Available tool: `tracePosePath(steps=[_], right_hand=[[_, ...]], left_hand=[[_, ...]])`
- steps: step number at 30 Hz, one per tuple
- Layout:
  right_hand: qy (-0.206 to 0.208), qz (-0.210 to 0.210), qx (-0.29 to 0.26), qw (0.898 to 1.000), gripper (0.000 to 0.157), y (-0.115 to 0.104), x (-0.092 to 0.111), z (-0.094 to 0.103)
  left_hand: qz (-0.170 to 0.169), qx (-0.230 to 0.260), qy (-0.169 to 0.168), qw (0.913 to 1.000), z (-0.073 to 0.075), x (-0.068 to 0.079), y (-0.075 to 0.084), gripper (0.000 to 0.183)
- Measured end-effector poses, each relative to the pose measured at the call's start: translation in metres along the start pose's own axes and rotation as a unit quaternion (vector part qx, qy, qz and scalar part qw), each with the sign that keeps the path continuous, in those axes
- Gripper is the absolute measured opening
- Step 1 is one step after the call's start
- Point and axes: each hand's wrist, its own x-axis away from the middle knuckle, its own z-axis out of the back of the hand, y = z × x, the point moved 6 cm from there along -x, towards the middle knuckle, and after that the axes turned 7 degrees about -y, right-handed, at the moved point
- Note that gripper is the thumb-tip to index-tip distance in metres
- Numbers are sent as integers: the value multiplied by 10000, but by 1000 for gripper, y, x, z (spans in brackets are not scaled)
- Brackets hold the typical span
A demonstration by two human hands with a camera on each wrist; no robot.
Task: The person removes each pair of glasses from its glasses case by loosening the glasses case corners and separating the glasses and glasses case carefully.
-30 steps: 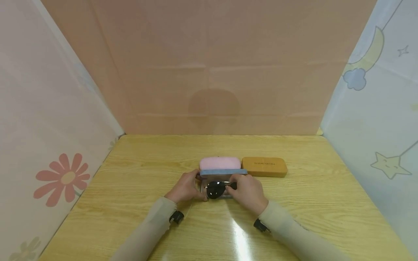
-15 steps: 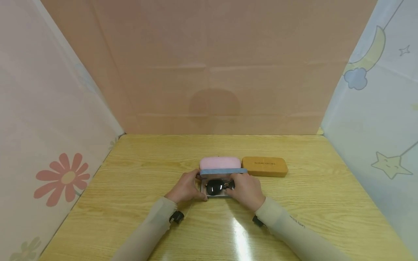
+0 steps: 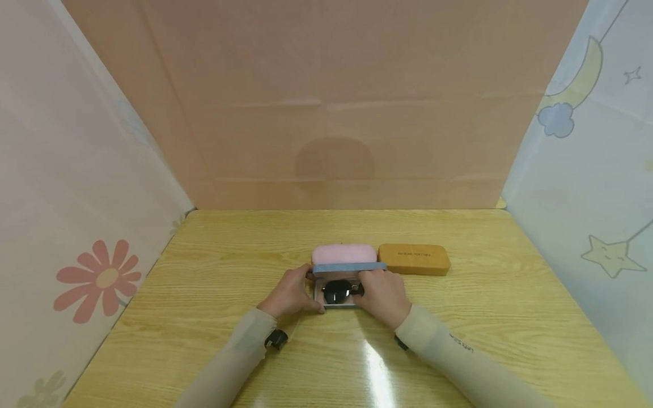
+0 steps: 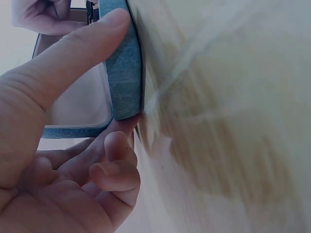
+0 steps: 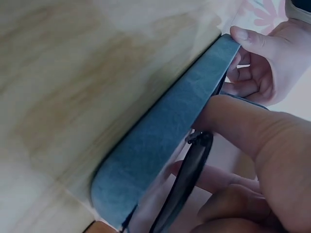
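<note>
A blue glasses case point(image 3: 349, 267) with a pale lining stands open on the wooden table, its lid raised at the back. My left hand point(image 3: 292, 294) grips the case's left end; in the left wrist view the thumb presses on the blue front wall point(image 4: 125, 77) and the fingers lie around the end. Inside the case are black sunglasses point(image 3: 336, 292), lenses showing. My right hand point(image 3: 385, 297) pinches them at their right side, the fingers down in the case. The right wrist view shows a dark part of the sunglasses point(image 5: 187, 170) between thumb and fingers.
Directly behind the blue lid lies a closed pink glasses case point(image 3: 344, 253). To its right is a closed orange-brown case point(image 3: 414, 259) with small lettering. Printed cloth walls point(image 3: 326, 113) enclose the table point(image 3: 245, 243) at the back and both sides.
My right hand has lowered the sunglasses into the blue case and shifted slightly left. The left hand stays on the case's end. The other two cases have not moved.
</note>
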Motion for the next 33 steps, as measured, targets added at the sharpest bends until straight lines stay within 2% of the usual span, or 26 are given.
tracePosePath(steps=[4, 12, 14, 19, 26, 33], right_hand=[[192, 120, 171, 9996, 43, -2, 0, 2], [90, 118, 445, 9989, 42, -7, -3, 3], [156, 170, 574, 9981, 47, -9, -4, 3], [487, 454, 969, 9931, 49, -17, -5, 3], [596, 624, 1367, 9868, 42, -18, -5, -1], [1094, 798, 1317, 9820, 45, -14, 4, 6]], left_hand=[[59, 61, -16, 10000, -1, -1, -1, 83], [56, 48, 44, 10000, 1, -1, -1, 85], [55, 39, 49, 10000, 1, -1, -2, 85], [26, 67, 58, 10000, 1, -1, -2, 83], [11, 144, 23, 9999, 0, 0, -3, 83], [77, 95, 8, 9999, 0, 0, -2, 81]])
